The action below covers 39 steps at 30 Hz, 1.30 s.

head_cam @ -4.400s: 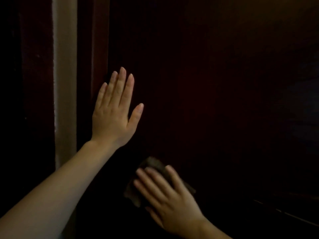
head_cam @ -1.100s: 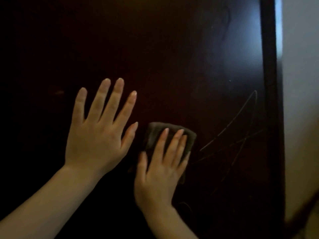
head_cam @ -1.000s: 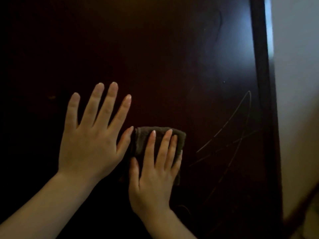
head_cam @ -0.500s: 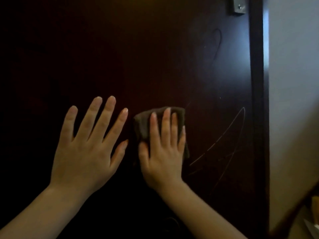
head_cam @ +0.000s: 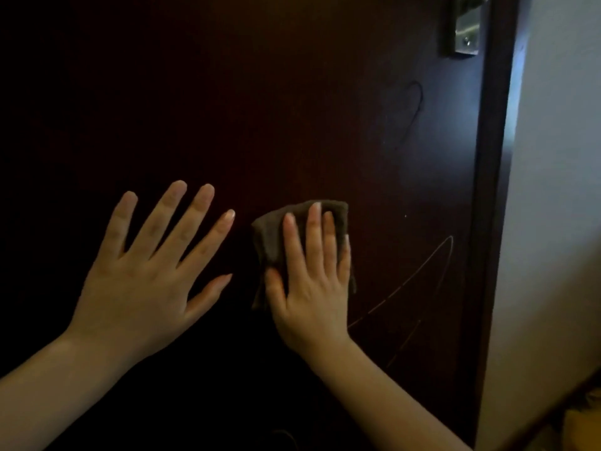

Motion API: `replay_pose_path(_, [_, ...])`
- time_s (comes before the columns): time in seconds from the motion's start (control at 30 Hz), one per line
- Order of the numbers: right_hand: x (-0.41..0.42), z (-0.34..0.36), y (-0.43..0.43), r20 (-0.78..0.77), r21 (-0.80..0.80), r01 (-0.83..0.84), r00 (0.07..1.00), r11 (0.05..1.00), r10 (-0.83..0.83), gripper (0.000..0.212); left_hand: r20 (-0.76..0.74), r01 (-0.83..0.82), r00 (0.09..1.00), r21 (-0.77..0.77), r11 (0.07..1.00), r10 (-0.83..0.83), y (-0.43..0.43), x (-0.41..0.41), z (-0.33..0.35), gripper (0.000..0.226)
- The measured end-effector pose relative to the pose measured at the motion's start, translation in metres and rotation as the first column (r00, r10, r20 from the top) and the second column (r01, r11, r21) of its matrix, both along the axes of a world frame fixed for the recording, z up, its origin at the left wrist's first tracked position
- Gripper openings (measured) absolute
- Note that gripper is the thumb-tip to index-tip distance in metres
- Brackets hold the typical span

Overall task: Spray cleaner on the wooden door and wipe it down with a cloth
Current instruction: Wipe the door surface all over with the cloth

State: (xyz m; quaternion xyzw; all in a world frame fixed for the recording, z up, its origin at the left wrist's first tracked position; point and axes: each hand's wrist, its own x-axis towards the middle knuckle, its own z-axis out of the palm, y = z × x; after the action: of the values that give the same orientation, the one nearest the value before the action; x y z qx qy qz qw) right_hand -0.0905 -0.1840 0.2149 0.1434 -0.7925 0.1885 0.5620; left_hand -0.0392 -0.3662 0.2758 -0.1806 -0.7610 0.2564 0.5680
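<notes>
A dark reddish-brown wooden door (head_cam: 292, 109) fills most of the view, dimly lit. My right hand (head_cam: 312, 281) lies flat against it and presses a folded dark brown cloth (head_cam: 270, 236) to the surface; the cloth shows above and left of the fingers. My left hand (head_cam: 149, 278) rests flat on the door beside it, fingers spread, holding nothing. Thin curved streaks (head_cam: 413, 281) mark the door to the right of the cloth. No spray bottle is in view.
A metal plate (head_cam: 466, 30) sits on the door near its top right edge. The door's right edge (head_cam: 494, 222) meets a pale wall (head_cam: 559, 222). A dark skirting strip (head_cam: 553, 415) runs along the wall at the bottom right.
Over the last second my right hand has slid the cloth upward and slightly right on the door. The view has risen, bringing the metal plate into sight. My left hand stays flat.
</notes>
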Motion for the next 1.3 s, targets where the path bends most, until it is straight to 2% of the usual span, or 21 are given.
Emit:
replay_pose_path(0.13, [-0.014, 0.048, 0.031, 0.061, -0.289, 0.021, 0.998, 0.957, -0.004, 0.067, -0.003, 0.035, 0.999, 0.001, 0.999, -0.035, 0.002, -0.006, 0.003, 0.071])
replay_pose_path(0.3, [-0.018, 0.060, 0.036, 0.123, -0.438, 0.059, 0.992, 0.897, -0.004, 0.063, 0.033, 0.058, 0.998, 0.023, 0.998, -0.058, 0.006, -0.014, 0.003, 0.073])
replay_pose_path(0.37, [-0.014, 0.046, 0.021, 0.118, -0.442, 0.065, 0.993, 0.894, -0.013, 0.065, 0.044, 0.071, 0.996, 0.034, 0.997, -0.073, 0.011, -0.018, 0.005, 0.071])
replay_pose_path(0.5, [-0.012, 0.036, 0.012, 0.095, -0.325, 0.079, 0.994, 0.942, -0.051, 0.061, 0.024, 0.145, 0.989, -0.012, 0.989, -0.145, 0.045, -0.023, 0.036, 0.060])
replay_pose_path(0.6, [-0.017, 0.081, 0.039, 0.109, -0.320, 0.052, 0.994, 0.946, -0.018, 0.061, 0.050, 0.173, 0.984, 0.001, 0.985, -0.173, 0.077, -0.027, 0.061, 0.057])
replay_pose_path(0.73, [-0.030, 0.147, 0.082, 0.136, -0.356, 0.054, 0.991, 0.933, -0.005, 0.061, 0.066, 0.130, 0.989, 0.015, 0.991, -0.131, 0.090, -0.037, 0.058, 0.061])
replay_pose_path(0.83, [-0.038, 0.164, 0.104, 0.091, -0.361, 0.047, 0.996, 0.931, -0.016, 0.059, 0.051, 0.131, 0.990, 0.007, 0.991, -0.132, 0.089, -0.037, 0.055, 0.064])
replay_pose_path(0.93, [-0.043, 0.152, 0.109, 0.060, -0.403, 0.049, 0.998, 0.914, -0.027, 0.059, 0.047, 0.120, 0.992, -0.010, 0.993, -0.120, 0.089, -0.037, 0.055, 0.067])
replay_pose_path(1.03, [-0.039, 0.104, 0.097, 0.096, -0.446, 0.077, 0.995, 0.892, -0.038, 0.063, 0.038, 0.085, 0.996, -0.024, 0.996, -0.085, 0.088, -0.037, 0.048, 0.070])
replay_pose_path(1.2, [-0.012, 0.009, 0.059, 0.226, -0.366, 0.044, 0.973, 0.929, 0.043, 0.064, 0.051, 0.060, 0.997, -0.030, 0.998, -0.059, 0.090, -0.034, 0.031, 0.065])
replay_pose_path(1.3, [-0.015, 0.012, 0.061, 0.215, -0.375, 0.050, 0.976, 0.926, 0.035, 0.064, 0.075, 0.085, 0.994, -0.102, 0.991, -0.077, 0.092, -0.036, 0.009, 0.060])
